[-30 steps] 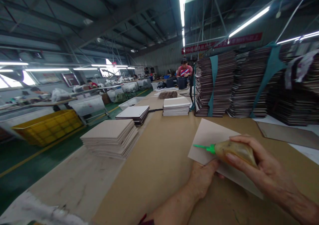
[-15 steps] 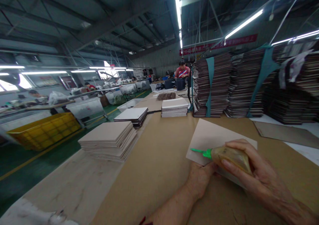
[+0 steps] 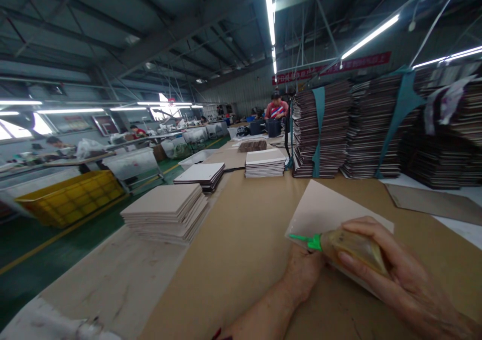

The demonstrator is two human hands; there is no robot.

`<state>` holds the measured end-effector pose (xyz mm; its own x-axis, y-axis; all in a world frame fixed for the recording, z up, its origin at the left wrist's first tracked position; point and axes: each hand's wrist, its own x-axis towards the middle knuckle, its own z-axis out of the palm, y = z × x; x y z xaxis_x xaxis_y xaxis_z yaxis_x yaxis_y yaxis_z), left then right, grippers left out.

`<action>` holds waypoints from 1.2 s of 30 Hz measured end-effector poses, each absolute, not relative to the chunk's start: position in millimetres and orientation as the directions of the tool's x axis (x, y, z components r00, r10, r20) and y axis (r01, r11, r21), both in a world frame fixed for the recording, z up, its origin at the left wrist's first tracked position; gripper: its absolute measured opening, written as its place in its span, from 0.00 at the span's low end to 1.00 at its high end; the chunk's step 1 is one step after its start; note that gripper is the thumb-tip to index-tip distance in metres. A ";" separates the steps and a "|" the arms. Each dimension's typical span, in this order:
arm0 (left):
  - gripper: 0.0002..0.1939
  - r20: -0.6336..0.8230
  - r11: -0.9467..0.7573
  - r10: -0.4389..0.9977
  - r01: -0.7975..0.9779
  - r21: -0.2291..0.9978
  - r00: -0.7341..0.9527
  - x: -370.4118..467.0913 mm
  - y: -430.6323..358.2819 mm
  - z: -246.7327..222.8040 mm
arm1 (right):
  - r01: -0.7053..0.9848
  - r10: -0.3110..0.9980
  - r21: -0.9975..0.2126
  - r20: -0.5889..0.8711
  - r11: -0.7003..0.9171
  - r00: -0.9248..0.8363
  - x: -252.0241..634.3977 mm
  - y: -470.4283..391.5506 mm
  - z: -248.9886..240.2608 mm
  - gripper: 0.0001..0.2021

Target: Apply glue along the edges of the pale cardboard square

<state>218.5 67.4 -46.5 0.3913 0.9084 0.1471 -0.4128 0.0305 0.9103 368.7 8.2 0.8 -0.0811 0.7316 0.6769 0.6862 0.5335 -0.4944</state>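
Note:
My right hand grips a soft glue bottle with a green nozzle. The nozzle tip points left at the near left corner of a pale card sheet. That sheet lies flat on the brown paper-covered table. My left hand rests on the sheet's near edge and holds it down, partly hidden under the bottle.
Stacks of pale boards sit along the table's left and middle. Tall bundles of dark sheets with teal straps line the back right. A loose brown sheet lies right. A person in red sits far off. A yellow crate stands left.
The bottle's nozzle has dropped a little toward the sheet's near left corner. My left hand has stayed on the sheet's edge.

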 end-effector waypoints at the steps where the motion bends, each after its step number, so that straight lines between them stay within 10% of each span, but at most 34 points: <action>1: 0.12 0.116 0.066 0.905 -0.407 0.911 0.408 219.4 68.3 -50.5 | 0.698 0.728 -0.501 0.684 0.512 -0.043 371.5 10.4 -1.2 0.12; 36: 0.13 0.055 0.085 0.934 -0.370 0.925 0.353 222.3 70.2 -59.7 | 0.724 0.724 -0.472 0.687 0.503 -0.056 381.7 22.6 5.6 0.11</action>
<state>222.3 70.2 -59.7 0.3532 0.9339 0.0549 -0.3696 0.0854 0.9253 381.7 22.6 5.6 -0.0557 0.7243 0.6872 0.7237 0.5035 -0.4720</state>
